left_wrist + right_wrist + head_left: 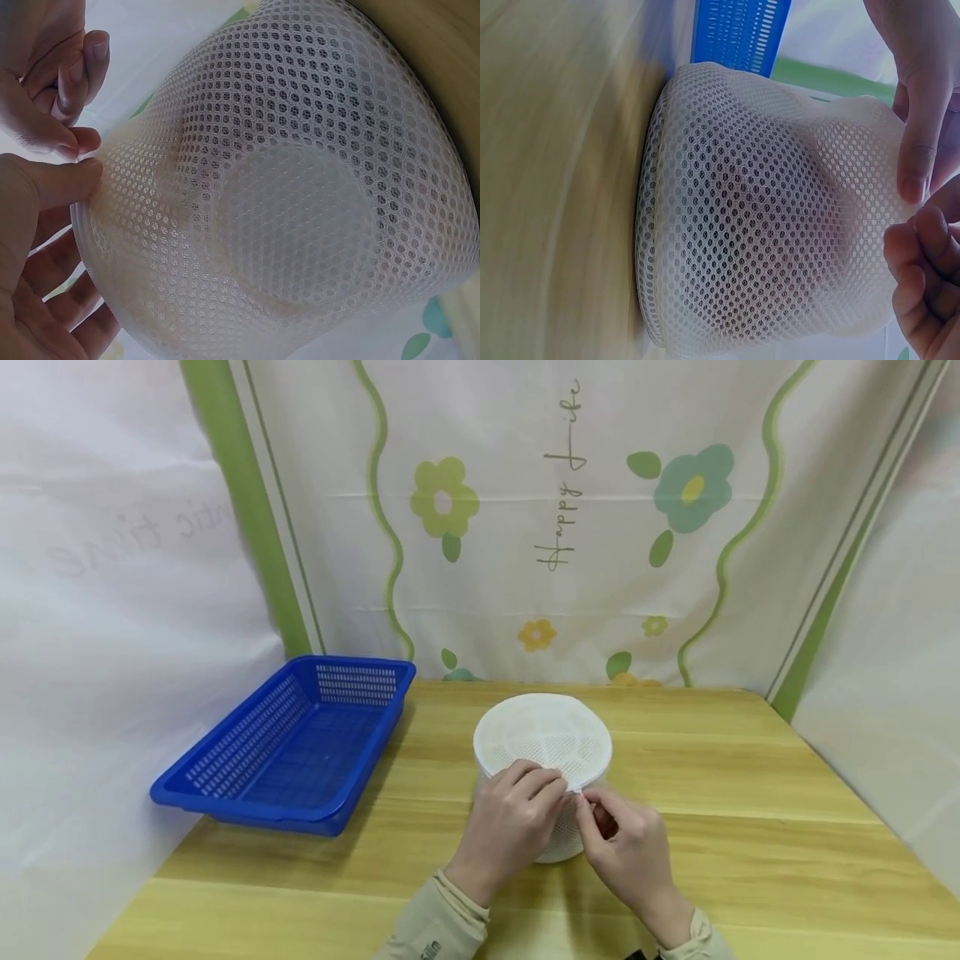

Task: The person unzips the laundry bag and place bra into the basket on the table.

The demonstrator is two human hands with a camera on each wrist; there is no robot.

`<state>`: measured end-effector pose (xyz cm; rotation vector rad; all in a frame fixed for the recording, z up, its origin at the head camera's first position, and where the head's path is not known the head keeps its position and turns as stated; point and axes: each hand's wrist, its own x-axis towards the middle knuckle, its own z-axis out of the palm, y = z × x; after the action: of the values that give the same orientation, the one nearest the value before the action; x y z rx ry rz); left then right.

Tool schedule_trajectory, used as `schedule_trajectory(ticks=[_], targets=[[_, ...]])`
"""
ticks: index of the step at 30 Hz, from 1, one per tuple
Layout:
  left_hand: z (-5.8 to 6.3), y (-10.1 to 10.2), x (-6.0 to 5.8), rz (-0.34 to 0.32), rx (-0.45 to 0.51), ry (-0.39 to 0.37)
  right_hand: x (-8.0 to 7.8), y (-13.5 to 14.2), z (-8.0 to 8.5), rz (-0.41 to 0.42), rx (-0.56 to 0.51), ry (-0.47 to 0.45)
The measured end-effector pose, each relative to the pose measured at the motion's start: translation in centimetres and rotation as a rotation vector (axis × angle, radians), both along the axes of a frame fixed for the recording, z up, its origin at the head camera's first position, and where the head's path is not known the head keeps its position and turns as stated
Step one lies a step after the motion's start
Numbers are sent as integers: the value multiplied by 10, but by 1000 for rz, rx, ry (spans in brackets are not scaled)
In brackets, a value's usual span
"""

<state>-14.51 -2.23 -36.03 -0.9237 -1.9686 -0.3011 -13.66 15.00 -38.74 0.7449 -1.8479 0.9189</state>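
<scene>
A round white mesh laundry bag (pixel 536 727) stands upright on the table, its flat lid facing up and a zipper edge running around the rim. My left hand (pixel 513 822) grips that rim at the front, fingers over the lid and thumb (pixel 67 180) against the mesh side. Close beside it, my right hand (pixel 630 852) pinches the rim's zipper between thumb and forefinger; the fingertips hide the pull itself. In the right wrist view the bag's side (pixel 757 210) bulges and creases near the rim. A round mesh panel (pixel 296 225) shows on its side in the left wrist view.
A blue plastic basket (pixel 315 743) with slotted walls sits on the left of the wooden table (pixel 750 852). Printed white cloth (pixel 495 577) hangs behind the table and along both sides.
</scene>
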Motion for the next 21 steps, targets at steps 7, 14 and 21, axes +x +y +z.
schedule_trajectory(ticks=[7, 14, 21], targets=[[0, 0, 1, 16, -9, 6, -3, -1, 0, -8, -1, 34], [1, 0, 1, 20, -8, 27, -2, -1, 3, -5, 5, 36], [2, -1, 1, 21, -9, 27, -2, -1, 4, -19, 6, 41]])
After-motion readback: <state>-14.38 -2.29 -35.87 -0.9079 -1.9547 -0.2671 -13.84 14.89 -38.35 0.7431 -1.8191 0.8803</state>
